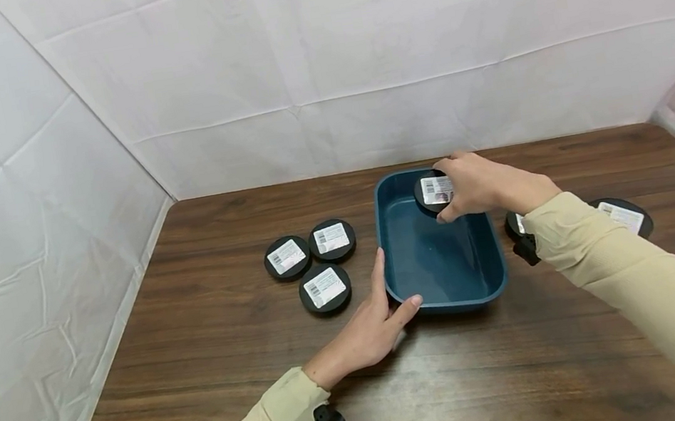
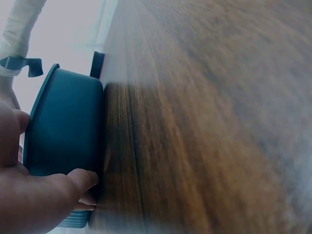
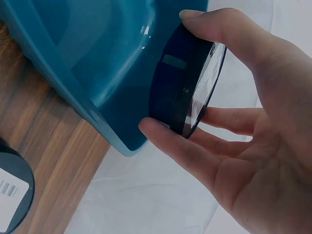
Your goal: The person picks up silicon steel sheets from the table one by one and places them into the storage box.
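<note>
A blue plastic tub point(image 1: 443, 267) sits on the table. My left hand point(image 1: 364, 332) holds its near left corner, thumb at the front rim and fingers along the left side. In the left wrist view, fingers point(image 2: 80, 180) bend against the outer wall of the tub point(image 2: 68, 126). Over the tub's far end, my right hand point(image 1: 476, 184) grips a round black container point(image 1: 435, 191) with a white barcode label. The right wrist view shows that container point(image 3: 183, 87) tilted on edge between thumb and fingers, above the tub's inside.
Three similar round containers point(image 1: 325, 288) lie in a cluster left of the tub. To its right, another container point(image 1: 626, 216) and one more are partly covered by my right sleeve point(image 1: 602, 252). White cloth walls point(image 1: 302, 143) stand behind and beside the wooden table point(image 1: 201, 345).
</note>
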The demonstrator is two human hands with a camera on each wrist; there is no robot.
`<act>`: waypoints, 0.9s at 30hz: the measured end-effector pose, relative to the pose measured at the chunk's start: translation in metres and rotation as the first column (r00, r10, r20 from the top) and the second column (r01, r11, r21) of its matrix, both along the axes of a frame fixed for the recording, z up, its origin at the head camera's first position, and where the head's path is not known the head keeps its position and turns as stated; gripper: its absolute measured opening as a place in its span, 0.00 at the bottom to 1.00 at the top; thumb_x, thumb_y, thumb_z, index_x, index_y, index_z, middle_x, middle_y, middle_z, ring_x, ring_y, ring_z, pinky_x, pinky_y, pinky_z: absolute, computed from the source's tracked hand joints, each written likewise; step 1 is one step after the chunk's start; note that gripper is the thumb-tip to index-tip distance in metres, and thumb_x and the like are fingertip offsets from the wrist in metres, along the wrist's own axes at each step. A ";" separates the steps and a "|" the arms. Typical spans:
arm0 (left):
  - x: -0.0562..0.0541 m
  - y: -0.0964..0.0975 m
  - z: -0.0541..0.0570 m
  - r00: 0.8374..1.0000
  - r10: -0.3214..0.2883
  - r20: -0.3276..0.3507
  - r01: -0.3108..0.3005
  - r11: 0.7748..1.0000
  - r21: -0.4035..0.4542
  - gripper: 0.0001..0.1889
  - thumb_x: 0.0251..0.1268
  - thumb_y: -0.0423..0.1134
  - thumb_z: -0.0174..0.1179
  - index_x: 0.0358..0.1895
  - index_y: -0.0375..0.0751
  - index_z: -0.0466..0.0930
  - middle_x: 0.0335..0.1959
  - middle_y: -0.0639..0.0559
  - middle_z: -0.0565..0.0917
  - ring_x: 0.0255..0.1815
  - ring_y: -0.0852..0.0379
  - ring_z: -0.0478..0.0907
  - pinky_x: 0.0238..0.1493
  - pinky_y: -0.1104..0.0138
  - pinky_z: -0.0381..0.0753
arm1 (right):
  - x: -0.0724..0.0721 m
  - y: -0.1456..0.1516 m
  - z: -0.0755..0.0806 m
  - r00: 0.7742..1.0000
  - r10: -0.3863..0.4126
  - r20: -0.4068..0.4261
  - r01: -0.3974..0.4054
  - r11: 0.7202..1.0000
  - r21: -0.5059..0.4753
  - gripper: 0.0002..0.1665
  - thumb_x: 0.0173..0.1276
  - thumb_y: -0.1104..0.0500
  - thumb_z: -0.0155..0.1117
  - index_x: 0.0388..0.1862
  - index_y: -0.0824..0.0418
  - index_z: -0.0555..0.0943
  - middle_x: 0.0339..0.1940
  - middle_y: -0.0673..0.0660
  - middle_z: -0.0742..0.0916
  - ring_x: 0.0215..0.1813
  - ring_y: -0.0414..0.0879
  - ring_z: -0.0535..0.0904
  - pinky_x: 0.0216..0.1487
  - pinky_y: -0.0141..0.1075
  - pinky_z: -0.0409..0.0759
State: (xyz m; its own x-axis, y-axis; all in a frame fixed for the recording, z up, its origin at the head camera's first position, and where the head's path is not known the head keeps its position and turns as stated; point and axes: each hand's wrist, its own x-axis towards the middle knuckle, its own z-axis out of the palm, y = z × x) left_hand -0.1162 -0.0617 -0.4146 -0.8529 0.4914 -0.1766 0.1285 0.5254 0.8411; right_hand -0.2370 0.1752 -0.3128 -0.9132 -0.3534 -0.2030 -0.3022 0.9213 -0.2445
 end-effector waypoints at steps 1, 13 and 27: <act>0.000 0.000 0.000 1.000 -0.001 0.001 0.001 1.000 -0.001 0.47 0.79 0.60 0.44 0.80 0.51 0.17 0.33 0.44 0.80 0.37 0.56 0.75 0.59 0.58 0.71 | 0.000 0.000 -0.001 1.000 0.001 0.001 -0.001 1.000 -0.001 0.56 0.56 0.49 0.77 0.74 0.75 0.62 0.65 0.77 0.72 0.56 0.63 0.74 0.55 0.55 0.78; 0.001 -0.004 0.000 1.000 0.004 0.010 -0.004 1.000 0.003 0.47 0.79 0.60 0.44 0.80 0.52 0.17 0.54 0.38 0.80 0.46 0.54 0.76 0.65 0.55 0.70 | -0.006 -0.011 -0.005 0.999 0.001 0.040 -0.002 1.000 0.004 0.56 0.58 0.49 0.77 0.76 0.73 0.60 0.68 0.76 0.70 0.59 0.63 0.73 0.58 0.56 0.76; -0.001 -0.006 0.000 1.000 0.005 0.000 -0.005 1.000 -0.003 0.46 0.79 0.60 0.43 0.80 0.55 0.17 0.73 0.32 0.67 0.50 0.53 0.75 0.67 0.54 0.70 | -0.019 -0.019 -0.015 0.998 -0.026 0.056 0.026 1.000 0.010 0.56 0.59 0.50 0.77 0.77 0.72 0.59 0.72 0.76 0.68 0.67 0.66 0.70 0.65 0.58 0.73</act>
